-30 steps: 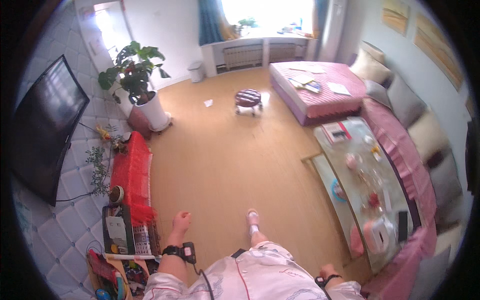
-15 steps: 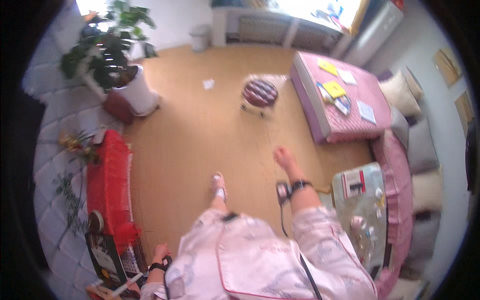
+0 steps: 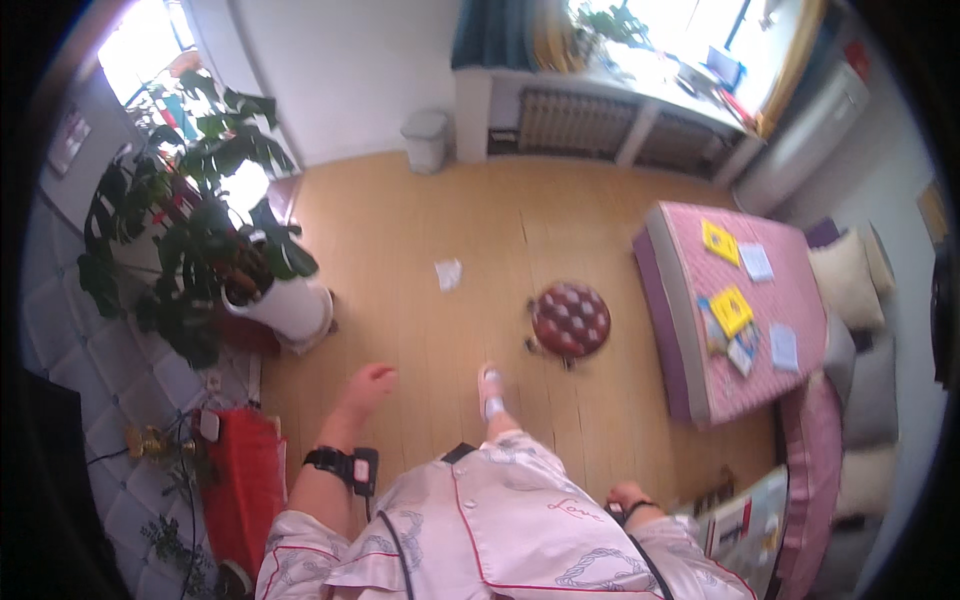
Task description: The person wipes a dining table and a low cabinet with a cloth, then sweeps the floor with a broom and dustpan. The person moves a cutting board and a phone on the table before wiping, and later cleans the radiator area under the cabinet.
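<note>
My left hand swings forward over the wooden floor, between the potted plant and my stepping foot. Its fingers are loosely curled and hold nothing that I can see. My right hand hangs low beside my hip, left of the glass-topped table. Its fingers are curled in too, and nothing shows in them. Each wrist wears a black strap. A foot in a pink slipper steps out ahead of me. Beyond it stands a round tufted dark-red stool on casters.
A pink-covered bed with yellow books and papers lies to the right. White paper is on the floor ahead. At left stand a large plant in a white pot and a red-covered bench. A bin stands by the far wall.
My left hand has swung forward and my right hand back to my side. The view has tilted up, so the stool, bed and plant sit lower and more of the window shows.
</note>
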### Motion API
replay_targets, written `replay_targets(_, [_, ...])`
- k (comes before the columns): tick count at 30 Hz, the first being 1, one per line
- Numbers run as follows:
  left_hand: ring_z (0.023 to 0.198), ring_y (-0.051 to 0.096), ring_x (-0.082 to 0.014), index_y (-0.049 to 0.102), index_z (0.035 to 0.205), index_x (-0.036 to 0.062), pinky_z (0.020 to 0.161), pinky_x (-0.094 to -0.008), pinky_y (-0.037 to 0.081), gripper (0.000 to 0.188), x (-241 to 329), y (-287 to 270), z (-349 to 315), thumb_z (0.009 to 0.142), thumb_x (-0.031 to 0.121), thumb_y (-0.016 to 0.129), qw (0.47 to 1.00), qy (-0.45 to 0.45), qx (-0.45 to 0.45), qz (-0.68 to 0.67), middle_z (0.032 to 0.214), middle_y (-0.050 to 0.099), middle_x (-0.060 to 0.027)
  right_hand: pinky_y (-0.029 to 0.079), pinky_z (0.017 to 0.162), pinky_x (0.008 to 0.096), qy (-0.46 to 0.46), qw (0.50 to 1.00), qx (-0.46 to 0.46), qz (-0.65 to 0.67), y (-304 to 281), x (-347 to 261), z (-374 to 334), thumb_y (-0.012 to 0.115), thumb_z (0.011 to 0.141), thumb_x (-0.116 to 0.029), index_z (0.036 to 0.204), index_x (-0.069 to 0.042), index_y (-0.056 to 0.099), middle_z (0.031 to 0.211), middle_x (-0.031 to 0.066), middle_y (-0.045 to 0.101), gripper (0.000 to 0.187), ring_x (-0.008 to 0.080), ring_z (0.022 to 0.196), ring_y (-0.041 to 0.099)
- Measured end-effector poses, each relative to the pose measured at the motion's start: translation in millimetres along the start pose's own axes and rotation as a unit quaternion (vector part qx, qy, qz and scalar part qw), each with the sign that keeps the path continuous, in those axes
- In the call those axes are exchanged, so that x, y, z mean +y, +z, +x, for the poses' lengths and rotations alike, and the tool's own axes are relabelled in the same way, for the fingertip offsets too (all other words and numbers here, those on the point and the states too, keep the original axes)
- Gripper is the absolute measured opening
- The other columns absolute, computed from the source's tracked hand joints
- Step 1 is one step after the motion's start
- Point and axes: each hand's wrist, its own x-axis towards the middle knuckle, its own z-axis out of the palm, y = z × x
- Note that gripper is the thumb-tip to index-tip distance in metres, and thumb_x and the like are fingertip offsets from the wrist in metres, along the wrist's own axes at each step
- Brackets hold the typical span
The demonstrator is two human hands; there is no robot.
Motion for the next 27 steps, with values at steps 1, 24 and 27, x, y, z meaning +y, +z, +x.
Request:
replay_targets(1, [0.079, 0.058, -0.0113, 0.059, 0.11, 0.0027, 0.068, -0.0261, 0.048, 0.025, 51, 12, 22, 0.088, 0.013, 0.055, 0.997, 0.03, -0.065, 0.001, 0.094, 0.062, -0.0044, 0.052, 0.068, 0.0371, 0.098, 0.967, 0.044, 0.232, -40, -2, 24, 0.058, 0.078, -0.027, 0.092, -0.012, 0.07, 0.095, 0.013, 0.066, 0.023, 0.0281, 0.081, 0.065])
replay_targets(24, [0.067, 0.05, -0.032, 0.052, 0.073, 0.0014, 0.062, -0.0377, 0.041, 0.018, 554, -122, 446, 0.086, 0.012, 0.058, 0.605, 0.576, -0.55, 0.002, 0.067, 0.049, -0.011, 0.043, 0.06, 0.0264, -0.716, 0.627, 0.216, 0.219, -1042, -397, 44, 0.065, 0.08, -0.011, 0.082, -0.002, 0.063, 0.08, 0.0072, 0.061, 0.009, 0.0169, 0.069, 0.055])
replay_targets(27, [0.071, 0.055, -0.033, 0.059, 0.089, -0.001, 0.062, -0.0397, 0.043, 0.02, 573, -154, 512, 0.09, 0.019, 0.056, 0.598, 0.614, -0.515, 0.006, 0.077, 0.058, -0.0167, 0.039, 0.049, 0.0265, -0.915, 0.395, 0.073, -0.023, -1104, -451, 25, 0.063, 0.079, -0.008, 0.084, -0.004, 0.066, 0.084, 0.0099, 0.063, 0.007, 0.0153, 0.06, 0.053])
